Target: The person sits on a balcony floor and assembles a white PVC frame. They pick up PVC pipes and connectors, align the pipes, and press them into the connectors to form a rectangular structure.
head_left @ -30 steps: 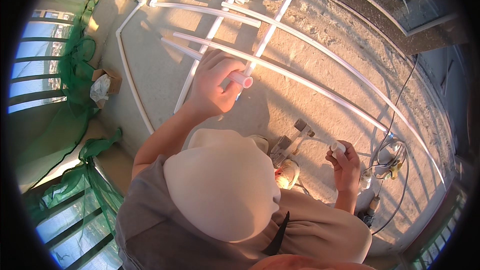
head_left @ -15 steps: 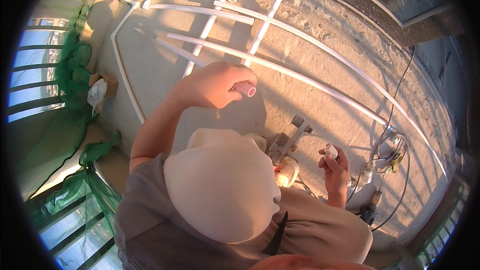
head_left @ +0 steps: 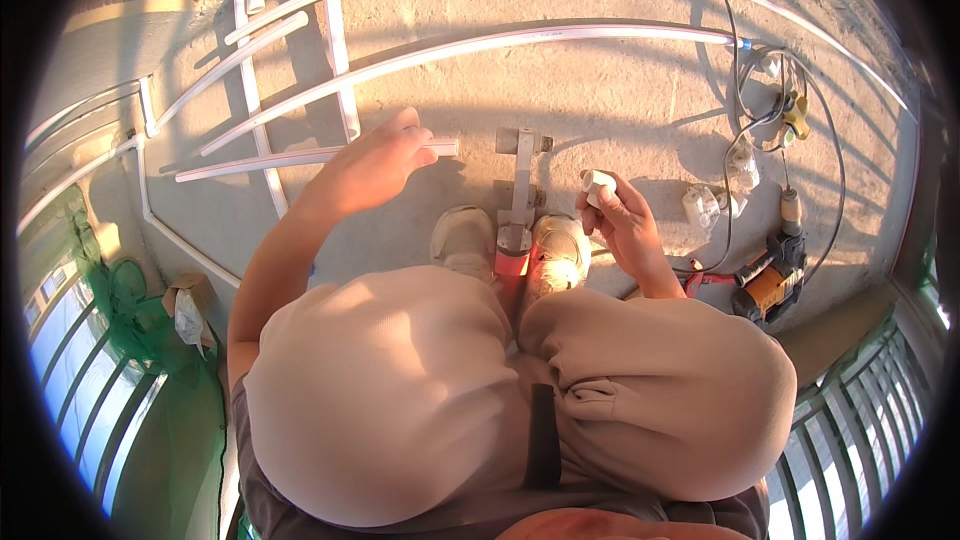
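My left hand [head_left: 385, 162] is closed round a white plastic pipe [head_left: 262, 162], whose short free end pokes out to the right past my fingers. In my right hand [head_left: 628, 225] a small white pipe fitting [head_left: 597, 186] is pinched between thumb and fingers. Between my shoes stands a pipe welding iron [head_left: 522, 180] with a red body and a round metal heating socket at its far end. The pipe's end is level with that socket and a gap lies between them. The fitting is to the right of the iron, apart from it.
Several white pipes [head_left: 420, 62] lie across the concrete floor [head_left: 620, 80]. At the right are an orange and black power drill [head_left: 775, 280], looped cables [head_left: 740, 90] and clear plastic bags [head_left: 702, 208]. Green netting [head_left: 120, 300] and a cardboard box [head_left: 190, 292] are at the left, by railings.
My view has swung toward the right, bringing the welding iron to the middle. Both hands keep hold of the pipe and the fitting. The fitting is now nearer the iron.
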`<act>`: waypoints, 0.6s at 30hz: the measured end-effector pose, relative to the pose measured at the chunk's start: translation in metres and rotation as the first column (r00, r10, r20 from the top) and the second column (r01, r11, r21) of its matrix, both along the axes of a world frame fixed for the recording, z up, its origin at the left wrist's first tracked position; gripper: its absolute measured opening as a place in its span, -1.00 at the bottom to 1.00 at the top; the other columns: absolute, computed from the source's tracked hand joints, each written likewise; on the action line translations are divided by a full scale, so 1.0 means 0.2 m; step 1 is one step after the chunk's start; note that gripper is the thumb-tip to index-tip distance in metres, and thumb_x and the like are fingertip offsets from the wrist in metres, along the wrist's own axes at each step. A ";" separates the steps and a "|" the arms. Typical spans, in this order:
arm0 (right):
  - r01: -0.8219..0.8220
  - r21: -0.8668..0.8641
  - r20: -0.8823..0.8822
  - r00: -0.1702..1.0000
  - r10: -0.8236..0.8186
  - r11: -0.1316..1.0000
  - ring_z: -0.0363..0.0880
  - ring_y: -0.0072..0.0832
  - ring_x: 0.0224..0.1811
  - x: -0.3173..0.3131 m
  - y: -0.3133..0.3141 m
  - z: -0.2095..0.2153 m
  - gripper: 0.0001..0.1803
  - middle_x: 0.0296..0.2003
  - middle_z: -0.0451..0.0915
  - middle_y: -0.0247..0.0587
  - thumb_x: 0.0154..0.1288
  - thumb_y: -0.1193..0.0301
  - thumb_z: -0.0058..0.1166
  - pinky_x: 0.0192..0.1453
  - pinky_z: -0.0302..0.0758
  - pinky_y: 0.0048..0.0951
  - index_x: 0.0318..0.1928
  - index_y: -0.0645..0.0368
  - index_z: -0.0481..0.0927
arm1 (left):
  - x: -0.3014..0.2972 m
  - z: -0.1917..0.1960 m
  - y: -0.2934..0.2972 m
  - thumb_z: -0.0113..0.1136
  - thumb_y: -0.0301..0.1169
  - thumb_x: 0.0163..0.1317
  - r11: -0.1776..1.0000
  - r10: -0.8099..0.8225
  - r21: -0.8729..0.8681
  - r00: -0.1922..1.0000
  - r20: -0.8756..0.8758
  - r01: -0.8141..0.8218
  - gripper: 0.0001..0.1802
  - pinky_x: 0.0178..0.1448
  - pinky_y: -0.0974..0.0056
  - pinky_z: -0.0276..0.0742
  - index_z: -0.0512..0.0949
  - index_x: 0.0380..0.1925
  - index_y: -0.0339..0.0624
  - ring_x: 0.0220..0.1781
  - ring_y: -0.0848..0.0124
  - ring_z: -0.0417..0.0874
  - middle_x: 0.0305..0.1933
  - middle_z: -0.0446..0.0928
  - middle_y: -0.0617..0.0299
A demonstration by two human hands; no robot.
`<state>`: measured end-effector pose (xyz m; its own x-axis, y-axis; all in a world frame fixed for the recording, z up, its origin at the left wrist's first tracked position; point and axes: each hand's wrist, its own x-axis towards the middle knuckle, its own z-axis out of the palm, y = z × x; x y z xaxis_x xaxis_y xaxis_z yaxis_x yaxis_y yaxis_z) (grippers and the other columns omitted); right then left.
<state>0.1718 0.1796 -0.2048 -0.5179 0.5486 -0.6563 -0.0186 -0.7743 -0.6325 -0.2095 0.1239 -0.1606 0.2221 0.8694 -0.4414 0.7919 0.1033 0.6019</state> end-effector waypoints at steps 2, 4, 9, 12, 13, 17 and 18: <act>-0.051 0.008 0.019 0.999 0.051 0.999 0.50 -0.60 -0.30 -0.02 0.02 -0.06 -0.67 -0.21 0.62 -0.27 0.73 0.22 -0.03 -0.13 0.47 -0.53 0.17 0.24 0.53 | 0.01 -0.04 0.03 0.13 -0.28 0.58 0.999 -0.031 -0.042 0.999 0.008 0.032 -0.74 0.00 -0.13 0.53 0.58 -0.07 -0.29 -0.06 -0.20 0.64 -0.06 0.54 -0.14; -0.084 0.004 -0.001 0.996 0.084 0.996 0.49 -0.63 -0.32 -0.04 0.05 -0.11 -0.67 -0.24 0.59 -0.33 0.73 0.20 -0.03 -0.19 0.46 -0.53 0.14 0.22 0.51 | 0.03 -0.07 0.05 0.13 -0.27 0.57 0.996 -0.042 -0.073 0.999 0.017 0.043 -0.72 -0.02 -0.16 0.52 0.55 -0.16 -0.32 -0.07 -0.22 0.64 -0.11 0.57 -0.16; -0.266 0.119 0.025 0.964 0.265 0.956 0.44 -0.63 -0.33 -0.12 0.14 -0.16 -0.61 -0.20 0.58 -0.27 0.74 0.09 -0.07 -0.21 0.45 -0.50 0.06 0.22 0.49 | 0.08 -0.12 0.08 0.15 -0.25 0.56 0.997 0.066 -0.053 0.986 0.152 -0.058 -0.72 -0.05 -0.17 0.51 0.52 -0.18 -0.29 -0.11 -0.25 0.62 -0.19 0.60 -0.15; -0.318 0.195 0.042 0.948 0.316 0.928 0.40 -0.65 -0.34 -0.16 0.17 -0.17 -0.59 -0.24 0.54 -0.32 0.74 0.08 -0.07 -0.22 0.42 -0.52 0.05 0.22 0.49 | 0.08 -0.14 0.10 0.16 -0.25 0.55 0.993 0.039 -0.117 0.994 0.101 -0.027 -0.73 -0.07 -0.17 0.51 0.53 -0.16 -0.27 -0.10 -0.25 0.63 -0.20 0.60 -0.15; -0.322 0.200 0.031 0.946 0.322 0.925 0.38 -0.65 -0.34 -0.17 0.18 -0.18 -0.59 -0.25 0.52 -0.33 0.74 0.08 -0.07 -0.22 0.41 -0.52 0.05 0.23 0.49 | 0.07 -0.15 0.10 0.17 -0.25 0.55 0.990 0.027 -0.140 0.995 0.092 -0.014 -0.74 -0.08 -0.17 0.52 0.54 -0.15 -0.26 -0.10 -0.24 0.63 -0.20 0.61 -0.14; -0.388 0.180 0.045 0.921 0.387 0.904 0.37 -0.65 -0.34 -0.19 0.21 -0.20 -0.62 -0.26 0.51 -0.36 0.74 0.11 -0.06 -0.21 0.40 -0.52 0.05 0.23 0.49 | 0.05 -0.15 0.11 0.17 -0.25 0.55 0.994 0.024 -0.108 0.994 0.103 -0.013 -0.75 -0.14 -0.15 0.53 0.53 -0.17 -0.23 -0.16 -0.21 0.65 -0.24 0.61 -0.11; -0.408 0.159 0.037 0.912 0.408 0.899 0.37 -0.65 -0.34 -0.19 0.22 -0.20 -0.63 -0.25 0.52 -0.36 0.73 0.12 -0.06 -0.21 0.40 -0.52 0.06 0.23 0.49 | 0.05 -0.15 0.11 0.17 -0.25 0.55 0.996 0.023 -0.084 0.994 0.106 -0.014 -0.75 -0.15 -0.15 0.53 0.53 -0.18 -0.22 -0.19 -0.19 0.66 -0.26 0.61 -0.10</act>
<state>0.1329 0.2242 -0.2449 -0.7170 0.3871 -0.5797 0.2795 -0.6021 -0.7479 -0.1987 0.1468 -0.1897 0.2560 0.8352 -0.4868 0.7207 0.1707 0.6719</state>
